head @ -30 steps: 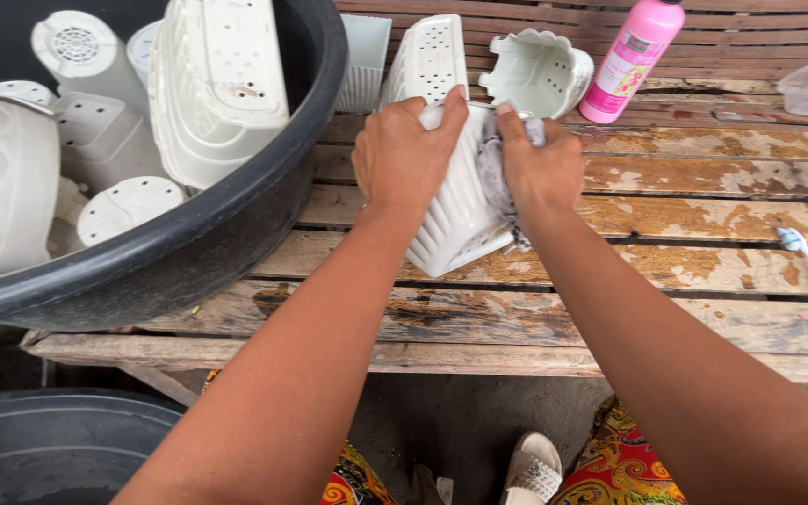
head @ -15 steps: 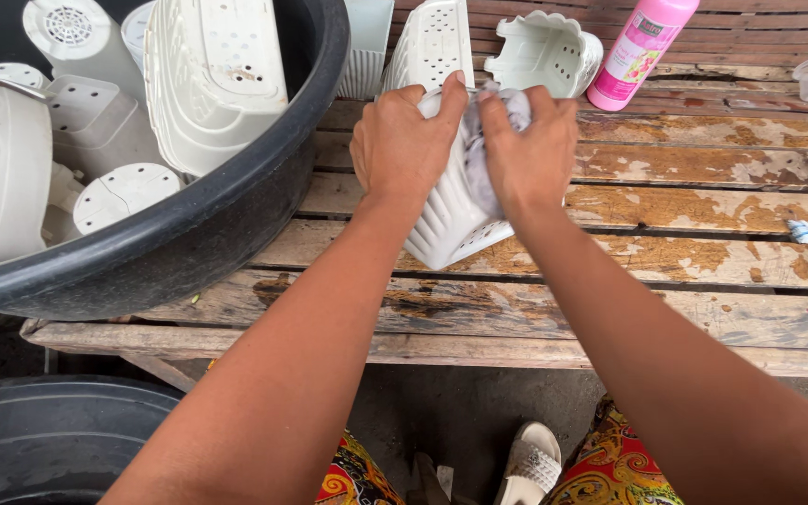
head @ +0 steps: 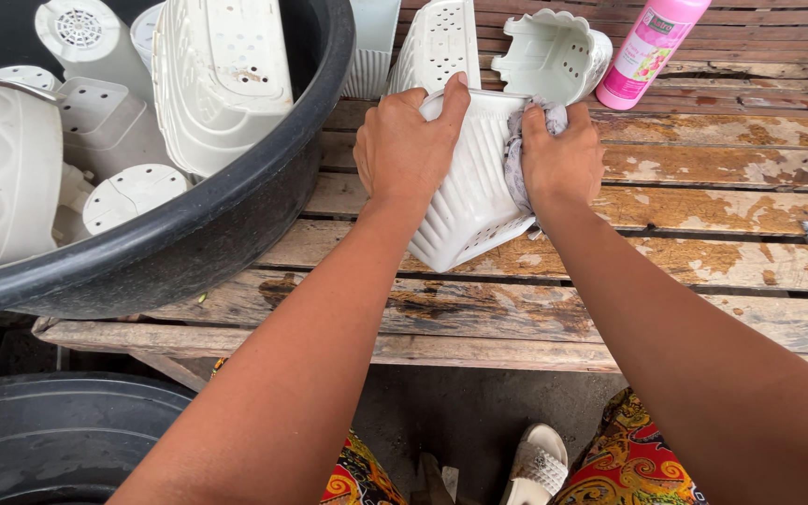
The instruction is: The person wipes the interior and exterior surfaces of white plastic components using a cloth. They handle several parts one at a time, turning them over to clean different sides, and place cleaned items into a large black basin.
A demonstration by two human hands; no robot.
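Both forearms reach out over the near edge of the wooden desk (head: 554, 309). The step in hand looks like wiping: the left hand (head: 404, 150) clamps the ribbed white pot (head: 469, 201), which lies tipped on its side mid-desk, while the right hand (head: 563, 164) closes on a cloth (head: 516, 154) pressed to its side. A next move likely calls for turning the pot. Beyond stand more white pots (head: 554, 51) and a pink bottle (head: 652, 42); a black tub (head: 236, 224) sits at the left edge.

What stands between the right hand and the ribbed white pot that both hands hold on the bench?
A crumpled grey cloth lies between the right hand and the side of the ribbed white pot. The left hand grips the pot bare, with nothing visible between them.
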